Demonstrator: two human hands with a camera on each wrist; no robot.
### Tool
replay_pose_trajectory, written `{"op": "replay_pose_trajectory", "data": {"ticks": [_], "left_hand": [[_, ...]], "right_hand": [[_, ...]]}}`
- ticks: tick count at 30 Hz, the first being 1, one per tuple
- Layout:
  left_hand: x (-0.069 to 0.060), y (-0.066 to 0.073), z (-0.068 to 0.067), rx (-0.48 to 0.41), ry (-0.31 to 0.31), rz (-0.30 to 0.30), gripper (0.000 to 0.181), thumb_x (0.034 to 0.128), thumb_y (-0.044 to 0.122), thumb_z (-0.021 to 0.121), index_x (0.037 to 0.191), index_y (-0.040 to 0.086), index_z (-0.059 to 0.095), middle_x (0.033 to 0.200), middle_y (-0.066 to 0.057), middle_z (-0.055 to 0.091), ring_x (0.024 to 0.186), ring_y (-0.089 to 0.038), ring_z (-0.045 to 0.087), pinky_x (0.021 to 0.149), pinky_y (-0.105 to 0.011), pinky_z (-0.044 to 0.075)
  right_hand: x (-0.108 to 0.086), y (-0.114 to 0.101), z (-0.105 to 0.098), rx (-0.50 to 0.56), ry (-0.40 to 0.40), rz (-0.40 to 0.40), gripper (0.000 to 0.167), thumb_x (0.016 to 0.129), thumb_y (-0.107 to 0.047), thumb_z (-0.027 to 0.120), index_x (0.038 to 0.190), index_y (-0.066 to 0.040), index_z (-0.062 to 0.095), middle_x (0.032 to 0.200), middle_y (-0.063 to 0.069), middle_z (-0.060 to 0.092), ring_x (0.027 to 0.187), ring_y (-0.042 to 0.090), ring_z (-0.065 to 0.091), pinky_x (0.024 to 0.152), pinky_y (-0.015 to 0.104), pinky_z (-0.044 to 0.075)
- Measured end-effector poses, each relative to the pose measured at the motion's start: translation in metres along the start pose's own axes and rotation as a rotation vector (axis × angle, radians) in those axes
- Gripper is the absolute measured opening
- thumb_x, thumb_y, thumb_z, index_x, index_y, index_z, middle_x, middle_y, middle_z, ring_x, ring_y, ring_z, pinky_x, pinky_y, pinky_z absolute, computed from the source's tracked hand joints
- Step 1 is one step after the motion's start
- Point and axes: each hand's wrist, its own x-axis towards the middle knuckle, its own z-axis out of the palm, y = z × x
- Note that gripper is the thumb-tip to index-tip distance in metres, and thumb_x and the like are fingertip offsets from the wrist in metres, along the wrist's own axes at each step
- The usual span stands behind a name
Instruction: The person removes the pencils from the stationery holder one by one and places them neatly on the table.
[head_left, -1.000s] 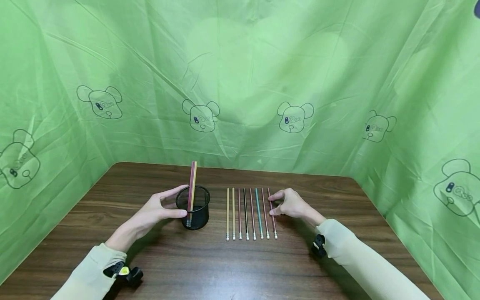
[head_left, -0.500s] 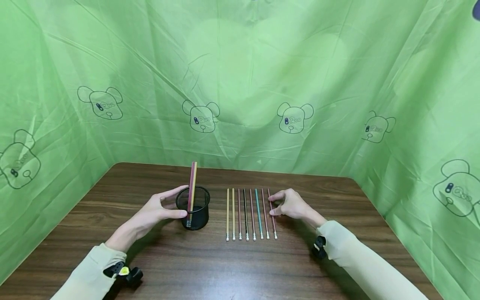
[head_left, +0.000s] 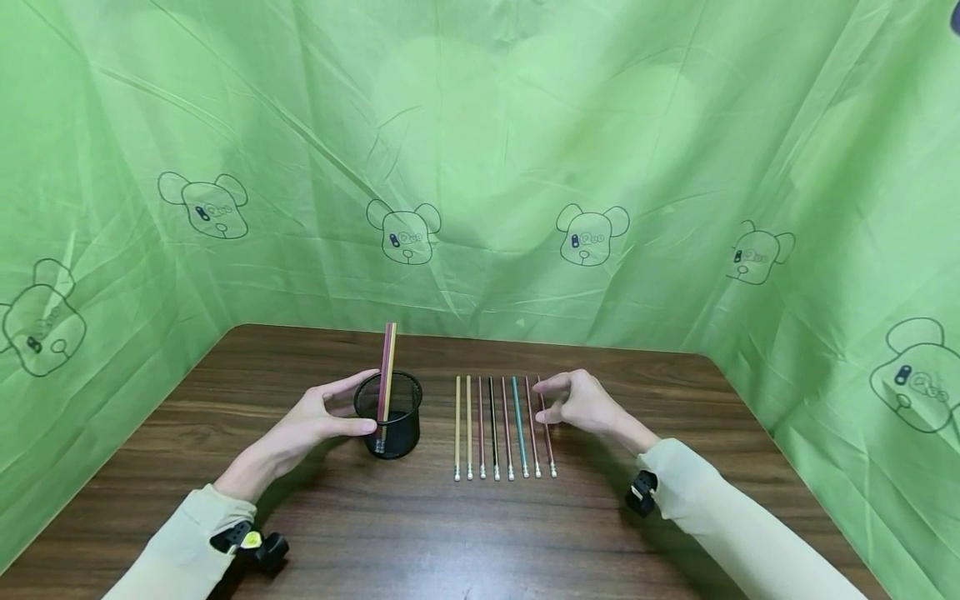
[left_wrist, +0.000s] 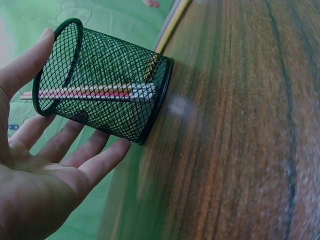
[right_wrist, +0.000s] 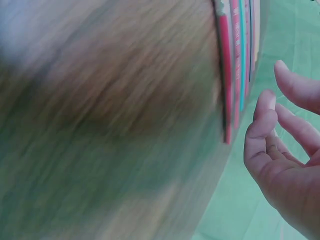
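Note:
My left hand (head_left: 303, 421) holds a black mesh pencil cup (head_left: 399, 437) upright on the table, thumb at its rim and fingers along its far side. A pink pencil and a yellow pencil (head_left: 387, 358) lean inside, erasers down; the left wrist view shows their ends through the mesh (left_wrist: 115, 55). To the right, several pencils lie in a parallel row, erasers toward me. Over the upper part of the rightmost, reddish pencil (head_left: 551, 450) hovers my right hand (head_left: 588, 404), thumb and fingers apart. In the right wrist view, a gap separates these fingers from the red pencil (right_wrist: 226, 65).
The row has two yellow pencils (head_left: 469, 433) at its left, then reddish ones, a black pencil (head_left: 493, 433) and a teal pencil (head_left: 520, 425). Behind the brown wooden table (head_left: 420, 533) hangs a green curtain (head_left: 495, 167) with bear-face drawings.
My right hand has risen slightly off the rightmost pencil, its fingers now apart from it. The left hand, the cup and the row of pencils stay in place.

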Motion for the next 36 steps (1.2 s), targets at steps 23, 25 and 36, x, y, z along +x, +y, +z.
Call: {"op": "replay_pose_trajectory", "data": {"ticks": [23, 25, 36], "left_hand": [[0.000, 0.001, 0.000, 0.004, -0.003, 0.013, 0.083, 0.0919, 0.009, 0.082, 0.164, 0.015, 0.041, 0.148, -0.023, 0.057, 0.126, -0.024, 0.064, 0.100, -0.026, 0.047], [0.001, 0.001, 0.000, 0.001, -0.006, 0.022, 0.083, 0.0922, 0.008, 0.082, 0.164, 0.014, 0.041, 0.148, -0.025, 0.057, 0.126, -0.024, 0.064, 0.100, -0.026, 0.048], [0.000, 0.001, 0.001, -0.004, -0.007, 0.024, 0.084, 0.0921, 0.008, 0.082, 0.164, 0.011, 0.039, 0.147, -0.026, 0.057, 0.126, -0.023, 0.064, 0.100, -0.026, 0.048]], "right_hand": [[0.028, -0.059, 0.041, 0.116, -0.034, -0.138, 0.040, 0.084, -0.008, 0.089, 0.122, -0.007, 0.078, 0.068, 0.002, 0.066, 0.067, 0.012, 0.055, 0.061, 0.026, 0.040], [0.030, -0.064, 0.045, 0.127, -0.033, -0.142, 0.040, 0.084, -0.009, 0.089, 0.122, -0.007, 0.078, 0.076, 0.002, 0.071, 0.069, 0.014, 0.057, 0.062, 0.026, 0.043], [0.044, -0.090, 0.065, 0.185, -0.028, -0.166, 0.036, 0.087, -0.012, 0.088, 0.122, -0.013, 0.079, 0.090, 0.004, 0.077, 0.078, 0.021, 0.061, 0.067, 0.029, 0.046]]}}
